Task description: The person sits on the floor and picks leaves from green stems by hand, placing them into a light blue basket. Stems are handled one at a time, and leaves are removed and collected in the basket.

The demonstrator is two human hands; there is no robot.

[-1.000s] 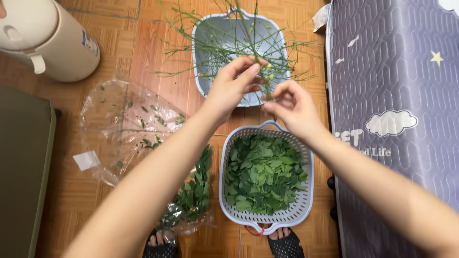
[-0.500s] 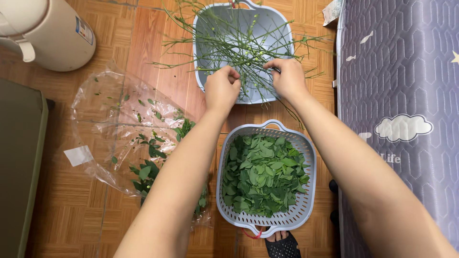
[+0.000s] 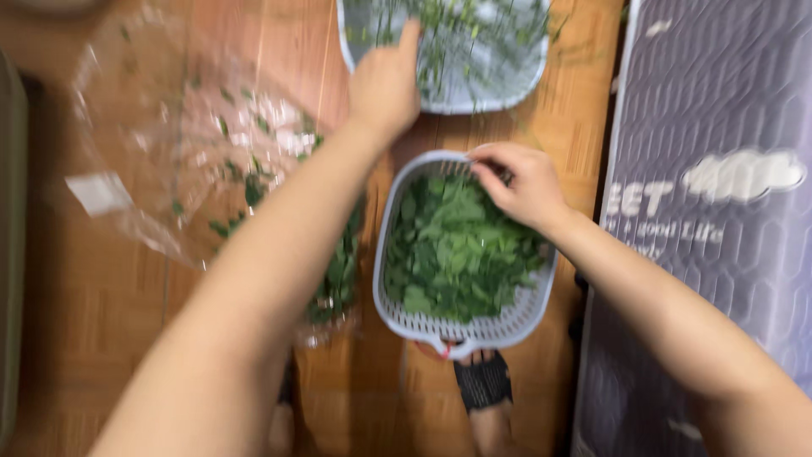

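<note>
Head view, blurred | left hand (image 3: 385, 85) on grey tub (image 3: 524, 89) of bare stems (image 3: 457, 34), grip unclear | right hand (image 3: 520, 182) fingers curled over leaves (image 3: 452, 245) in perforated basket (image 3: 461, 326), hold unclear | risk: leaves may spill over rim onto wooden floor (image 3: 101, 322).

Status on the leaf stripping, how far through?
Done: the perforated grey basket is well filled with plucked green leaves. In hand: the right hand is over those leaves, fingers curled; the left hand rests at the grey tub of bare stems. Left: leafy sprigs remain in the clear plastic bag.
</note>
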